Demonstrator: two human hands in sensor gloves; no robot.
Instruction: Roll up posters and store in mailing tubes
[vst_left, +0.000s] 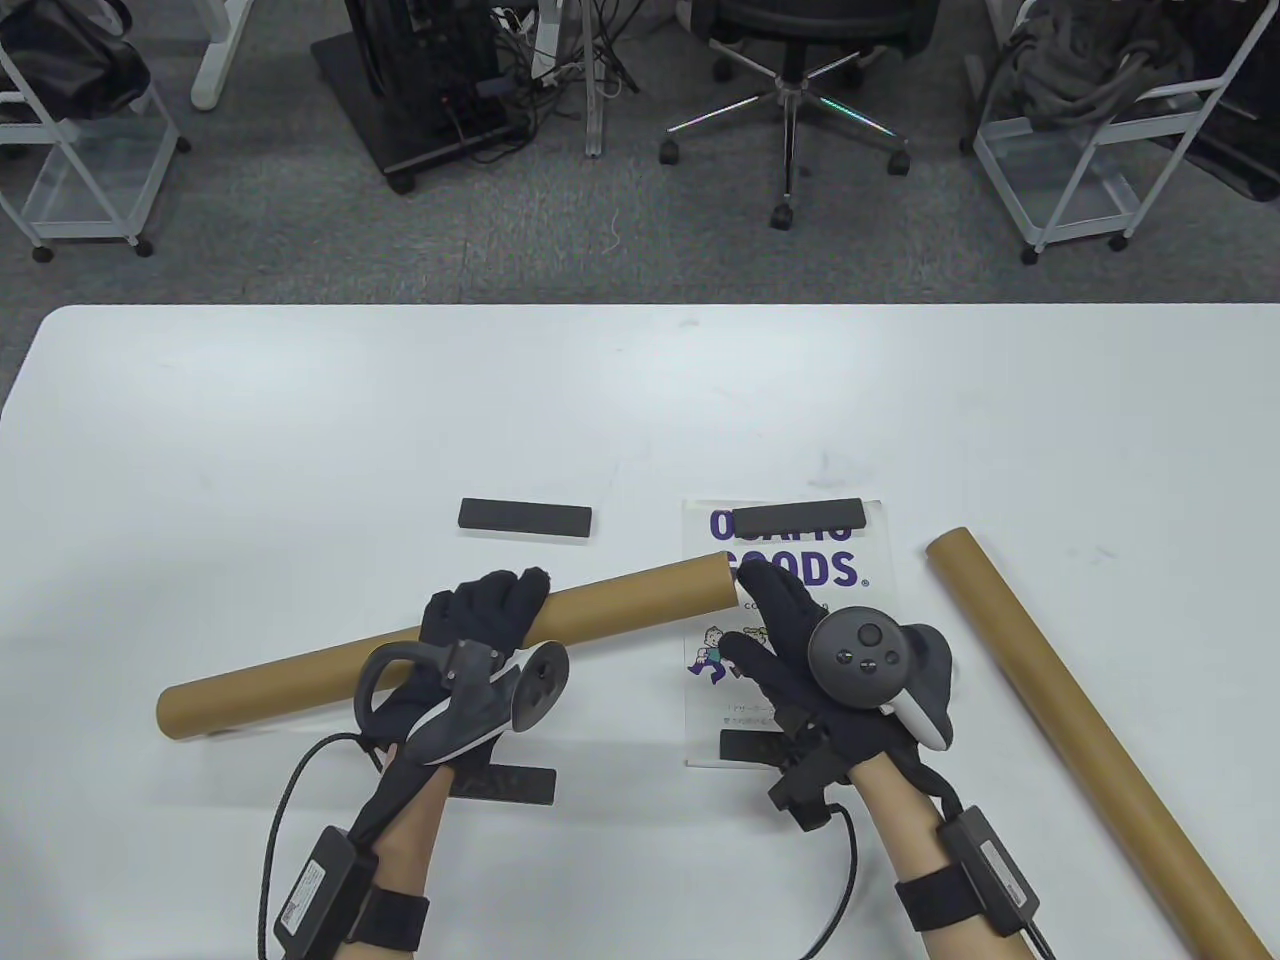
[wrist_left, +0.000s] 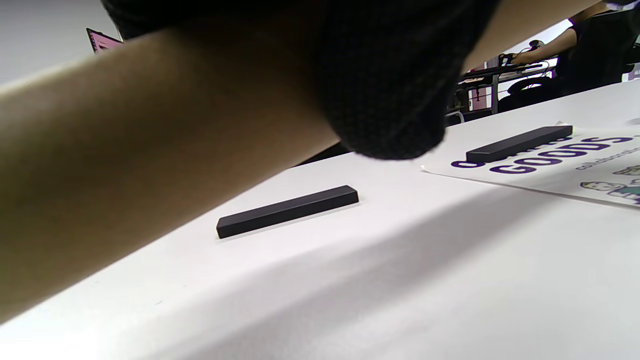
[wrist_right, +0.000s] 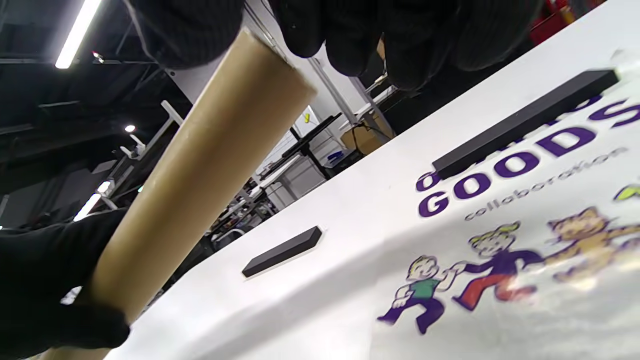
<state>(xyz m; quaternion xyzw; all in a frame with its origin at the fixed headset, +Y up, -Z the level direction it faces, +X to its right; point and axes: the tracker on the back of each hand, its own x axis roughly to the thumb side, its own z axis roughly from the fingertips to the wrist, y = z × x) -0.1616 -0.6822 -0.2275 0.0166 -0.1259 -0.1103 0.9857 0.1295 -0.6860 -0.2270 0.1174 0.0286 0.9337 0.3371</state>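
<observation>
table view: my left hand (vst_left: 470, 650) has its fingers wrapped over a brown mailing tube (vst_left: 440, 645) that runs from 8 o'clock to 2 o'clock across the white table (vst_left: 300, 420). my right hand (vst_left: 800, 650) has its fingertips at the tube's 2 o'clock end, above the poster (vst_left: 850, 600), which lies flat with a black bar (vst_left: 798, 518) on its 12 o'clock edge. a second tube (vst_left: 1080, 730) lies free at 4 o'clock of the poster. another black bar (vst_left: 525, 517) sits bare on the table at 12 o'clock of my left hand.

left wrist view: the gripped tube (wrist_left: 125, 150) fills the frame, glove curled round it, lifted off the table.

right wrist view: my right fingers (wrist_right: 350, 30) touch the tube's end (wrist_right: 260, 85); i cannot tell whether they pinch it.
</observation>
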